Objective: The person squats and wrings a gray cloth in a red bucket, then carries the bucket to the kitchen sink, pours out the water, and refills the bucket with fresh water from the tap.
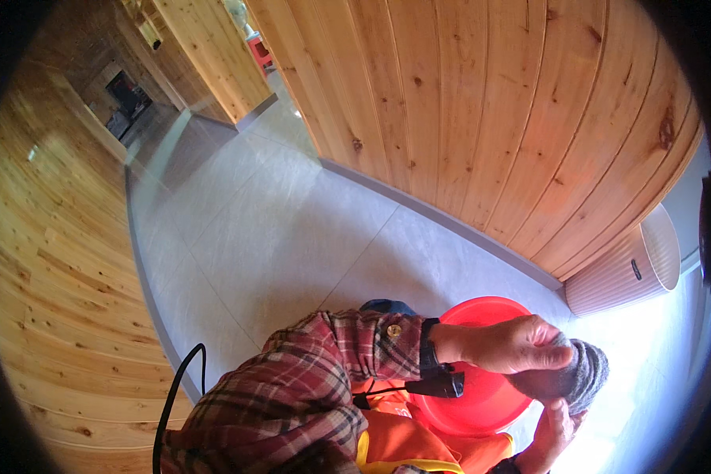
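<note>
A bunched piece of grey cloth (589, 370) is held between both of my hands, above and to the right of a red plastic basin (474, 409). My left hand (524, 346) grips the upper side of the bundle, thumb pressed along it. From below, my right hand (557, 429) holds the lower side, its fingers partly hidden behind the fabric. What the cloth is exactly cannot be told. My left forearm crosses over the basin and covers part of its inside. A black cabled device (435, 385) hangs under my left wrist, in front of the basin.
Orange fabric with yellow trim (415, 444) covers my lap. A ribbed waste bin (616, 269) stands by the end of the wooden plank wall (450, 112). Another wooden wall (65, 284) runs along the left. Grey floor tiles (260, 237) lie between. A red stool (259, 52) shows farther back.
</note>
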`<move>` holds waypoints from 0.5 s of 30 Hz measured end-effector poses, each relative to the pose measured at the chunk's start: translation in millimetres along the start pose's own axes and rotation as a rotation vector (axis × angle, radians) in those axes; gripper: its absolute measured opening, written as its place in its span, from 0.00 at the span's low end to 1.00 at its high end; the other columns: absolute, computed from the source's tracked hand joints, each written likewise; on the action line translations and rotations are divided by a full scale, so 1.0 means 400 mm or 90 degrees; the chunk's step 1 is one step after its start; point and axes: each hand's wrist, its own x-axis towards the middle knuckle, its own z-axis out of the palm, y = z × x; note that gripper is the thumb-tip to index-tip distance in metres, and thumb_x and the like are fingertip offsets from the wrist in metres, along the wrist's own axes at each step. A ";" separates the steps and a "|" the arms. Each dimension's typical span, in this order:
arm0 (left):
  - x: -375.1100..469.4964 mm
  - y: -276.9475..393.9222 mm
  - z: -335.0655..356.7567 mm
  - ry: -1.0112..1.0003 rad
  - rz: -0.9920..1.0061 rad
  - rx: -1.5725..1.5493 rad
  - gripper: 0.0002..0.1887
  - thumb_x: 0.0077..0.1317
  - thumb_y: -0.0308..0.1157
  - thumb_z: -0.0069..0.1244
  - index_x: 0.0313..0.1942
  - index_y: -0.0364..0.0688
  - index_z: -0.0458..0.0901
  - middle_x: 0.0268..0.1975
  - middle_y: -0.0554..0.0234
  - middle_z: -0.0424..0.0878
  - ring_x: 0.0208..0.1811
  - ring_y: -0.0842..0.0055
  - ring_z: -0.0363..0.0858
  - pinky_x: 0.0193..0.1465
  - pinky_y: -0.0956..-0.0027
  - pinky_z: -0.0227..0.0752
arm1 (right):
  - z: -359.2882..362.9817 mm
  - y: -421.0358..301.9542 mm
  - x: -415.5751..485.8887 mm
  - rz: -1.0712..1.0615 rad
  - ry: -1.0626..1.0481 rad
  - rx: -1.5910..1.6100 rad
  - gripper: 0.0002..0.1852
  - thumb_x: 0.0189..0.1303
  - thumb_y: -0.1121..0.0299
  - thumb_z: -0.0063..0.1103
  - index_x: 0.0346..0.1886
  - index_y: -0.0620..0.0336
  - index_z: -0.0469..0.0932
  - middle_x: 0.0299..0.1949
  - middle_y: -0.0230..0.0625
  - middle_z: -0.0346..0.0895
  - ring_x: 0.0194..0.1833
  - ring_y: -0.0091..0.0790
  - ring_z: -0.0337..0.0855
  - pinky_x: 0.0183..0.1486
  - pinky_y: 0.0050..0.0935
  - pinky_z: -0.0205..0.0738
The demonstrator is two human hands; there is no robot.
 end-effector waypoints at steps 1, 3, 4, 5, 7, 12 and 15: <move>0.003 0.007 0.000 0.017 0.009 0.054 0.23 0.74 0.49 0.41 0.40 0.34 0.79 0.37 0.72 0.80 0.42 0.84 0.74 0.50 0.73 0.70 | 0.015 -0.013 0.006 -0.008 0.012 0.021 0.36 0.55 0.69 0.68 0.65 0.70 0.62 0.60 0.48 0.69 0.61 0.42 0.71 0.63 0.40 0.65; 0.009 0.022 0.001 0.047 0.001 0.136 0.21 0.74 0.47 0.43 0.40 0.34 0.79 0.38 0.71 0.80 0.43 0.85 0.73 0.51 0.73 0.69 | 0.042 -0.034 0.014 -0.026 0.026 0.113 0.32 0.56 0.71 0.66 0.63 0.69 0.63 0.60 0.48 0.69 0.61 0.42 0.71 0.63 0.39 0.66; 0.012 0.029 0.005 0.063 0.085 0.067 0.16 0.73 0.41 0.46 0.36 0.36 0.78 0.33 0.77 0.77 0.37 0.88 0.70 0.43 0.75 0.70 | 0.053 -0.042 0.017 -0.029 0.010 0.166 0.27 0.59 0.70 0.62 0.61 0.68 0.66 0.58 0.45 0.71 0.58 0.42 0.72 0.60 0.40 0.68; 0.018 0.037 0.005 0.081 0.079 0.070 0.15 0.73 0.40 0.47 0.38 0.36 0.79 0.33 0.77 0.77 0.38 0.87 0.71 0.45 0.74 0.70 | 0.067 -0.042 0.024 -0.030 0.014 0.224 0.23 0.61 0.68 0.59 0.58 0.66 0.68 0.56 0.43 0.73 0.56 0.43 0.74 0.58 0.41 0.69; 0.020 0.059 -0.009 0.106 0.099 0.060 0.13 0.75 0.37 0.44 0.45 0.37 0.81 0.43 0.74 0.80 0.47 0.85 0.73 0.56 0.72 0.68 | 0.090 -0.043 0.034 0.048 0.071 0.329 0.15 0.67 0.65 0.52 0.52 0.63 0.73 0.51 0.39 0.76 0.52 0.44 0.77 0.54 0.43 0.72; 0.035 0.088 -0.024 0.045 0.033 0.167 0.16 0.74 0.39 0.43 0.50 0.35 0.78 0.46 0.69 0.81 0.49 0.83 0.74 0.57 0.72 0.67 | 0.129 -0.074 0.061 0.077 0.035 0.290 0.25 0.67 0.72 0.52 0.65 0.67 0.59 0.58 0.45 0.71 0.58 0.37 0.73 0.59 0.36 0.69; 0.046 0.089 -0.007 0.033 -0.005 0.296 0.17 0.75 0.38 0.41 0.52 0.33 0.77 0.47 0.66 0.81 0.48 0.83 0.75 0.56 0.74 0.68 | 0.162 -0.110 0.076 -0.139 0.084 -0.180 0.33 0.57 0.61 0.70 0.58 0.67 0.63 0.48 0.40 0.72 0.50 0.32 0.75 0.52 0.33 0.71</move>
